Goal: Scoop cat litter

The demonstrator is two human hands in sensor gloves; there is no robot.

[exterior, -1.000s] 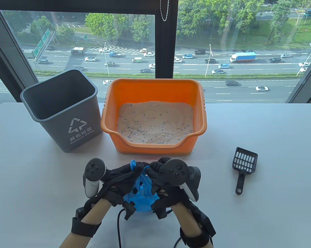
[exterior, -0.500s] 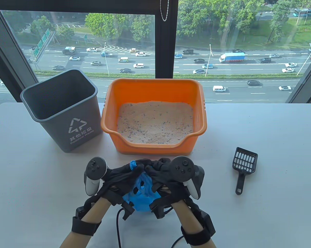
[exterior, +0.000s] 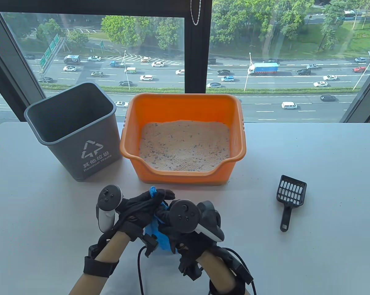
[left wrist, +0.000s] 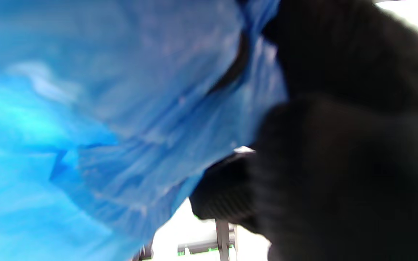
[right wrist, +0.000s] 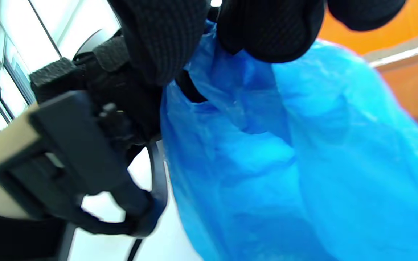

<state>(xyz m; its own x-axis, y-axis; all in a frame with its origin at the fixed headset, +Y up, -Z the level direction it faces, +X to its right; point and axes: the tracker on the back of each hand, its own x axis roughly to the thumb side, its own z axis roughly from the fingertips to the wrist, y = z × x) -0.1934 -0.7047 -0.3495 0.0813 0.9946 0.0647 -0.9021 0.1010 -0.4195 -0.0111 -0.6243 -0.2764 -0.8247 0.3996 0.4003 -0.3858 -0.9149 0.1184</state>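
A blue plastic bag (exterior: 160,236) sits at the table's front, between my two hands. My left hand (exterior: 148,202) grips the bag's top, with a blue tip sticking out past its fingers. My right hand (exterior: 169,215) grips the bag's neck right beside it. The bag (left wrist: 103,127) fills the left wrist view and shows under my right fingers in the right wrist view (right wrist: 285,163). The orange litter box (exterior: 185,104) with pale litter (exterior: 185,147) stands behind the hands. The black slotted scoop (exterior: 290,198) lies alone on the table to the right.
A grey waste bin (exterior: 77,135) stands left of the litter box, open at the top. A window with a road view runs behind the white table (exterior: 326,153). Glove cables trail off the table's front edge.
My right hand has moved left and down, across the bag's neck and close under my left hand. My left hand has shifted slightly left. The scoop, box and bin have not moved.
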